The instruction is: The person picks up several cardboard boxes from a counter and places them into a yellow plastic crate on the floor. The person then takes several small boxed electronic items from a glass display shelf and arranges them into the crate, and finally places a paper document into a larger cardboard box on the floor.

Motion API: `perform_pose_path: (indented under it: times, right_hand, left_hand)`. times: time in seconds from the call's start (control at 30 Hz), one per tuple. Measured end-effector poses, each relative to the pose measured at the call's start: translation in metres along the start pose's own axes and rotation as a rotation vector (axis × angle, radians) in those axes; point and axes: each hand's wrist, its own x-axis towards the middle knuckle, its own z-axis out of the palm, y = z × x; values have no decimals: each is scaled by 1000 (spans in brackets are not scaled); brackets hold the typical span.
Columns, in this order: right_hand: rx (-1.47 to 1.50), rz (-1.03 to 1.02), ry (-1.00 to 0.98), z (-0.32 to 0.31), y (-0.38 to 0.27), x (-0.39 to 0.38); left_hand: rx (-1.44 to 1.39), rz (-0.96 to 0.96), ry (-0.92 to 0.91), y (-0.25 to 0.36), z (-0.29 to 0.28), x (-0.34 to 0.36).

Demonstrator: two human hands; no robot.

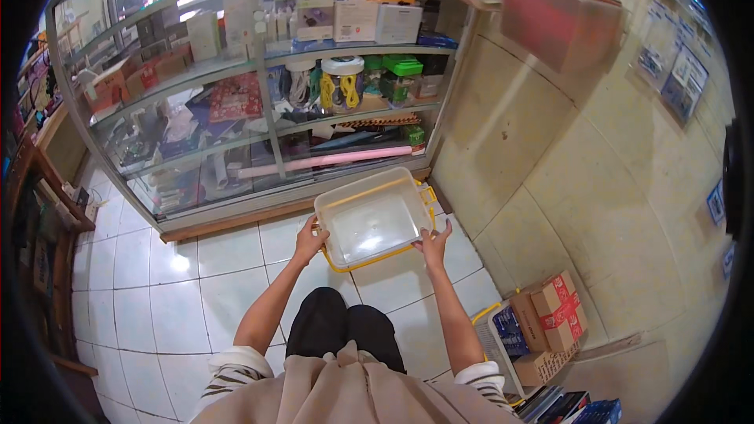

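A translucent plastic tub (369, 220) with yellow handles and a yellow lower edge lies before me at the foot of the glass cabinet, empty inside. My left hand (309, 242) grips its left end, thumb at the rim and fingers curled round the side. My right hand (430, 245) holds the front right corner, with one finger lifted away from the rim. My knees in dark trousers show below the tub, between my forearms.
A glass display cabinet (251, 129) holds boxes, jars and cables. A basket (500, 349) of cardboard boxes (559, 312) stands at right by the tiled wall (565, 196). A pink-red plastic bin (559, 16) is raised at upper right. Dark wooden furniture (39, 251) lines the left.
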Motion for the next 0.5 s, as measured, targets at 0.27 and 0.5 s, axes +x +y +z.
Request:
perform_pose_path:
  times: [0.27, 0.5]
  right_hand:
    - [-313, 154, -232, 19, 45, 27]
    - [-178, 288, -161, 9, 95, 65]
  left_hand:
    - [225, 107, -18, -45, -22, 45]
    - [394, 23, 9, -69, 25, 82]
